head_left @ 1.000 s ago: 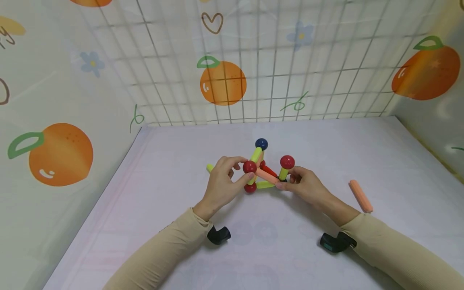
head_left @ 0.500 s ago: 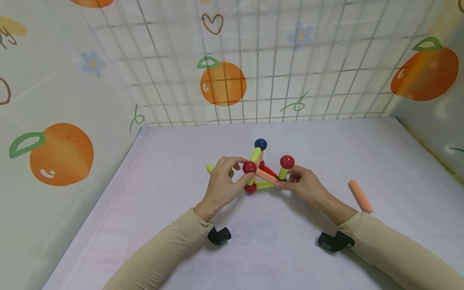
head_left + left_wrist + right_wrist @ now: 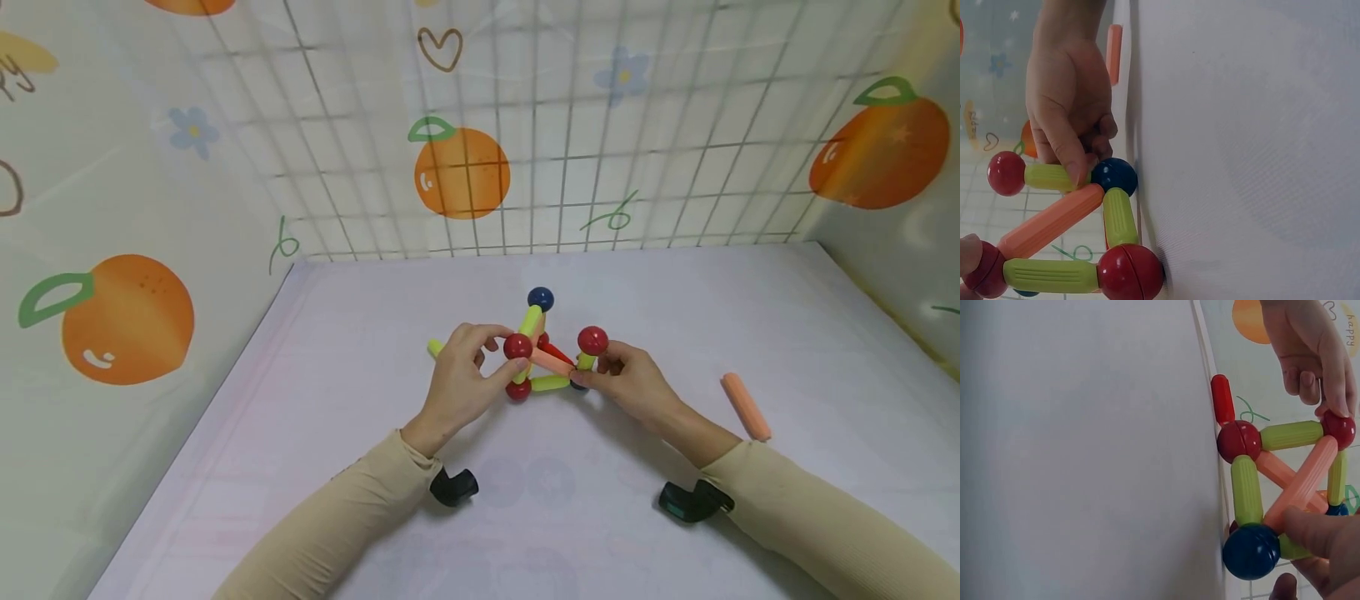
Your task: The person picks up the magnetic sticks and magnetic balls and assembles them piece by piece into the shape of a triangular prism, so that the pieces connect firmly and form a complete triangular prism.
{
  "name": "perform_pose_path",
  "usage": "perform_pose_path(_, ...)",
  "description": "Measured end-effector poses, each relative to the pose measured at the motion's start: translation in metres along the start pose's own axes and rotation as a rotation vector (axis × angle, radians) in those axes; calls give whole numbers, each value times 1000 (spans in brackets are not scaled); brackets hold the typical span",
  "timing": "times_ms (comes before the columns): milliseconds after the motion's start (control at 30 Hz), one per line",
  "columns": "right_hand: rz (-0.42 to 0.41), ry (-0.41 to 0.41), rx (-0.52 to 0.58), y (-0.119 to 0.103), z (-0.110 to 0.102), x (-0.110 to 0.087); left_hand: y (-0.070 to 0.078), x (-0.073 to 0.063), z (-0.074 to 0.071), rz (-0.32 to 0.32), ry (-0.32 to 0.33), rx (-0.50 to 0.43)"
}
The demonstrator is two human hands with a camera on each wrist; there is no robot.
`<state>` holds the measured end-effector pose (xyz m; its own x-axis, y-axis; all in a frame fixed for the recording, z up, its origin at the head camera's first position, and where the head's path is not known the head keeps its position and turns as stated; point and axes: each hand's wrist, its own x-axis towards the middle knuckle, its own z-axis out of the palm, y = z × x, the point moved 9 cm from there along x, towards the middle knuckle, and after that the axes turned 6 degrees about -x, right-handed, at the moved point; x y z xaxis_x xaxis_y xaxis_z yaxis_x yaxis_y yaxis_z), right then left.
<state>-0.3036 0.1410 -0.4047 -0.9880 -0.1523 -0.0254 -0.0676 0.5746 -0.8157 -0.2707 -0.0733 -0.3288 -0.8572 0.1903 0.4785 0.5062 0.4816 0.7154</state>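
Observation:
A frame of magnetic sticks and balls stands on the table between both hands. My left hand point(image 3: 461, 375) pinches its raised red ball point(image 3: 517, 346) between thumb and fingers. My right hand point(image 3: 637, 383) pinches the short yellow-green stick point(image 3: 1047, 177) that rises from the low blue ball point(image 3: 1250, 552); another red ball point(image 3: 592, 340) tops that stick. An orange stick point(image 3: 1050, 222) slants from the left-held ball down to the blue ball, its lower end by my right thumb. Another blue ball point(image 3: 541, 299) sits highest at the back. Fingertips behind the frame are partly hidden.
A loose orange stick point(image 3: 746, 406) lies right of the right hand. Behind the left hand pokes out a yellow-green stick point(image 3: 434, 348), mostly hidden. Black wrist cameras point(image 3: 453, 487) hang under both sleeves. A wire grid behind printed sheeting point(image 3: 525, 183) closes the back.
The red-topped stick in my right hand has shifted slightly left and down, and my right thumb slightly up. More of the low blue ball shows beneath it. My left hand stays nearly still.

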Motion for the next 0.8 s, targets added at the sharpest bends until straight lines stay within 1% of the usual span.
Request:
perform_pose_path(100, -19, 6, 11, -2, 0, -1, -1, 1, -1, -2, 1, 11)
perform_pose_path(200, -12, 9, 11, -1, 0, 0, -2, 3, -1, -1, -3, 17)
perform_pose_path(300, 14, 9, -3, 0, 1, 1, -3, 5, -2, 15, -9, 16)
perform_pose_path(433, 41, 9, -38, -1, 4, 4, -4, 8, -6, 39, 1, 17)
perform_pose_path(533, 51, 12, -58, -2, 6, 6, -8, 10, -8, 36, 7, 12)
perform_pose_path(633, 70, 17, -65, -2, 6, 7, -9, 11, -7, 28, 0, 4)
perform_pose_path(800, 97, 30, -42, 1, 3, 6, -8, 11, -5, 23, -7, 2)
